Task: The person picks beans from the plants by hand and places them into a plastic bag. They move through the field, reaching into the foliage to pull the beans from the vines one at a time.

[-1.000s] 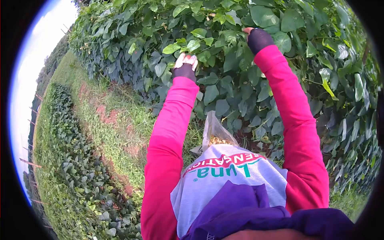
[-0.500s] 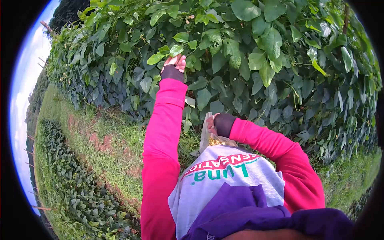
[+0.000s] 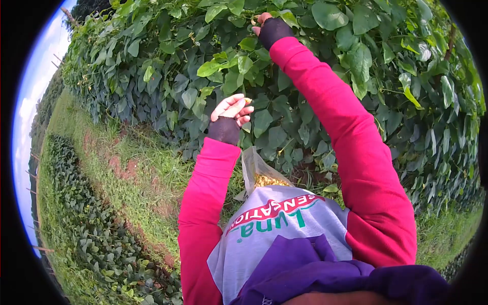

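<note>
My left hand [image 3: 231,108], in a dark fingerless glove, is held in front of the vines with its fingers pinched. At its fingertips is a small yellow flower [image 3: 247,101], its details too small to make out. Higher up, my right hand [image 3: 264,24] reaches into the leaves, fingers closed around a small pale yellow flower [image 3: 253,21] partly hidden by leaves and fingers. Below my left hand, at my waist, hangs a translucent plastic bag [image 3: 250,165]. Its top gapes, showing many small yellow flowers [image 3: 269,180] inside; neither hand touches it.
A tall wall of leafy vines [image 3: 300,117] stands right in front of me. To the left runs a grassy strip [image 3: 132,170] with bare reddish soil, beside a lower row of leafy plants [image 3: 96,234]. Wooden stakes [image 3: 43,249] stand along the far left.
My right hand has left the bag and risen into the upper leaves, at the pale flower. My left hand has come down out of the foliage, a yellow flower now showing at its fingertips.
</note>
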A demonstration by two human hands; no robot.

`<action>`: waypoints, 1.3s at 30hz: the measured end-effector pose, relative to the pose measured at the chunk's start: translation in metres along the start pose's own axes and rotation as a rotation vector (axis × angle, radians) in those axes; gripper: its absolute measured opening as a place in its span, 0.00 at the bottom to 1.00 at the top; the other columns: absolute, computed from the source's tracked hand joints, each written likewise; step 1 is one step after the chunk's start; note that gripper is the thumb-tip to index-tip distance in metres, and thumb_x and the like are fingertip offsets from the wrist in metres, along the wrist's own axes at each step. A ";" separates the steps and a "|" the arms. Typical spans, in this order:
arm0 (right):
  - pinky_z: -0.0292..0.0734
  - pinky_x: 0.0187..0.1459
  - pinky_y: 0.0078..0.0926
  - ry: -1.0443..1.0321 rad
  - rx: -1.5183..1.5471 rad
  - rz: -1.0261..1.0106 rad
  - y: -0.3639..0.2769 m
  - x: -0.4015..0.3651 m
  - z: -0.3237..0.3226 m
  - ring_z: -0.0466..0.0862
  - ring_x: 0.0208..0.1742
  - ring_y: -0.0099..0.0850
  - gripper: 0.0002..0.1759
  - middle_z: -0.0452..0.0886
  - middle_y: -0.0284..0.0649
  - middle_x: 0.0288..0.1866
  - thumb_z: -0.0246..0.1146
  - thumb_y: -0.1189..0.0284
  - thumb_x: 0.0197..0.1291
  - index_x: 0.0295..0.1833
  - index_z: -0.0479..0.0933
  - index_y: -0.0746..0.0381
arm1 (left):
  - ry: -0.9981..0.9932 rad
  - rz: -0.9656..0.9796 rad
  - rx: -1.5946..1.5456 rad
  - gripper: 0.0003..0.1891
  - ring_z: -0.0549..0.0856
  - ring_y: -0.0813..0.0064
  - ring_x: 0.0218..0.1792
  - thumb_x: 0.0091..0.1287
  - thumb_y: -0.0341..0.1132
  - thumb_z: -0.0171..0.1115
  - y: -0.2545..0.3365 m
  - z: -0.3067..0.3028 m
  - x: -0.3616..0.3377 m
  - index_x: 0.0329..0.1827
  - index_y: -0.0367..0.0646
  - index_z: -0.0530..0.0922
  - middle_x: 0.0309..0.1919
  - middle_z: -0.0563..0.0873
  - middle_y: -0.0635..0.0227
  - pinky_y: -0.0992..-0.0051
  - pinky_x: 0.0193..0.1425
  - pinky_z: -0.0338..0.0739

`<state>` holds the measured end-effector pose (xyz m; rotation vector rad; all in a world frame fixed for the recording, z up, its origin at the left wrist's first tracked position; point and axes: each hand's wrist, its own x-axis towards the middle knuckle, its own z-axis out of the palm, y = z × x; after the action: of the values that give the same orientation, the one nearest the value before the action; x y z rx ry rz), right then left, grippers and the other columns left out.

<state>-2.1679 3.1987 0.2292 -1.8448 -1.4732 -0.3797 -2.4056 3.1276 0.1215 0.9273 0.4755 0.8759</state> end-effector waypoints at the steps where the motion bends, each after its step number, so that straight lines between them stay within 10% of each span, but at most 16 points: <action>1: 0.74 0.45 0.39 0.049 0.015 0.031 -0.002 0.008 0.004 0.80 0.41 0.45 0.18 0.81 0.46 0.39 0.62 0.61 0.54 0.49 0.73 0.57 | -0.038 0.007 0.178 0.10 0.84 0.77 0.34 0.63 0.30 0.59 -0.007 -0.003 -0.017 0.47 0.40 0.76 0.38 0.84 0.64 0.82 0.32 0.79; 4: 0.74 0.47 0.41 -0.006 0.043 0.083 0.003 0.039 0.015 0.80 0.44 0.47 0.23 0.81 0.45 0.42 0.64 0.59 0.52 0.51 0.70 0.57 | -0.156 -0.097 0.630 0.07 0.83 0.81 0.33 0.62 0.32 0.60 -0.036 -0.023 -0.062 0.38 0.37 0.80 0.33 0.84 0.66 0.81 0.33 0.78; 8: 0.76 0.42 0.40 0.017 -0.099 0.157 -0.005 0.058 0.022 0.82 0.38 0.45 0.13 0.82 0.46 0.38 0.60 0.63 0.55 0.43 0.73 0.58 | -0.547 0.085 1.287 0.09 0.83 0.63 0.33 0.59 0.33 0.56 -0.081 -0.060 -0.098 0.37 0.38 0.80 0.31 0.84 0.61 0.67 0.39 0.76; 12: 0.76 0.34 0.32 -0.173 -0.227 -0.059 -0.011 0.055 -0.010 0.82 0.31 0.40 0.10 0.81 0.49 0.31 0.62 0.70 0.46 0.35 0.80 0.61 | -0.404 0.119 1.435 0.10 0.83 0.58 0.36 0.57 0.33 0.53 -0.115 -0.072 -0.110 0.35 0.43 0.82 0.32 0.84 0.58 0.66 0.41 0.77; 17: 0.77 0.38 0.34 -0.116 -0.328 -0.347 0.017 0.057 -0.022 0.82 0.33 0.42 0.10 0.82 0.47 0.32 0.61 0.67 0.44 0.33 0.81 0.59 | -0.372 -0.109 1.397 0.08 0.84 0.60 0.35 0.55 0.35 0.57 -0.111 -0.051 -0.100 0.34 0.43 0.81 0.31 0.85 0.57 0.67 0.41 0.77; 22: 0.74 0.37 0.23 0.008 0.468 -0.389 -0.004 -0.058 -0.076 0.81 0.35 0.28 0.09 0.81 0.39 0.33 0.62 0.72 0.54 0.41 0.80 0.62 | -0.440 0.037 1.164 0.08 0.81 0.69 0.34 0.57 0.33 0.58 -0.122 -0.056 -0.090 0.35 0.39 0.80 0.32 0.82 0.62 0.72 0.41 0.74; 24: 0.75 0.36 0.31 0.019 0.607 -0.462 -0.010 -0.134 -0.068 0.80 0.33 0.38 0.09 0.80 0.42 0.31 0.61 0.75 0.49 0.39 0.79 0.62 | -0.339 0.009 1.061 0.08 0.81 0.71 0.36 0.57 0.31 0.59 -0.123 -0.060 -0.088 0.36 0.38 0.80 0.34 0.82 0.62 0.75 0.40 0.73; 29: 0.73 0.37 0.35 -1.110 0.365 -0.486 0.096 -0.391 0.112 0.78 0.34 0.38 0.09 0.75 0.37 0.26 0.62 0.75 0.47 0.38 0.79 0.62 | 0.017 0.103 0.811 0.07 0.79 0.81 0.27 0.56 0.27 0.61 -0.106 -0.076 -0.067 0.38 0.35 0.80 0.28 0.81 0.67 0.80 0.33 0.74; 32: 0.73 0.40 0.34 -0.783 0.234 -0.888 0.057 -0.334 0.032 0.77 0.36 0.39 0.09 0.77 0.38 0.29 0.63 0.73 0.47 0.36 0.80 0.62 | 0.026 0.141 0.879 0.07 0.79 0.81 0.27 0.55 0.27 0.64 -0.087 -0.073 -0.053 0.36 0.36 0.80 0.30 0.80 0.67 0.80 0.34 0.74; 33: 0.73 0.43 0.33 -0.716 0.682 -0.336 0.046 -0.323 0.009 0.77 0.39 0.38 0.08 0.79 0.39 0.31 0.64 0.73 0.48 0.36 0.81 0.62 | 0.052 0.123 0.879 0.07 0.78 0.83 0.27 0.55 0.28 0.65 -0.082 -0.065 -0.049 0.35 0.36 0.80 0.28 0.80 0.69 0.81 0.33 0.74; 39: 0.74 0.39 0.31 -0.524 0.737 -0.079 0.064 -0.333 -0.010 0.78 0.36 0.37 0.07 0.80 0.43 0.32 0.63 0.76 0.48 0.36 0.81 0.62 | 0.197 0.248 0.686 0.07 0.78 0.85 0.28 0.62 0.30 0.61 -0.049 -0.033 -0.020 0.40 0.35 0.79 0.27 0.81 0.73 0.84 0.33 0.73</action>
<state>-2.2060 2.9494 0.0031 -1.3207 -1.7135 0.5952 -2.4182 3.1125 0.0629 1.5570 0.8741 1.0555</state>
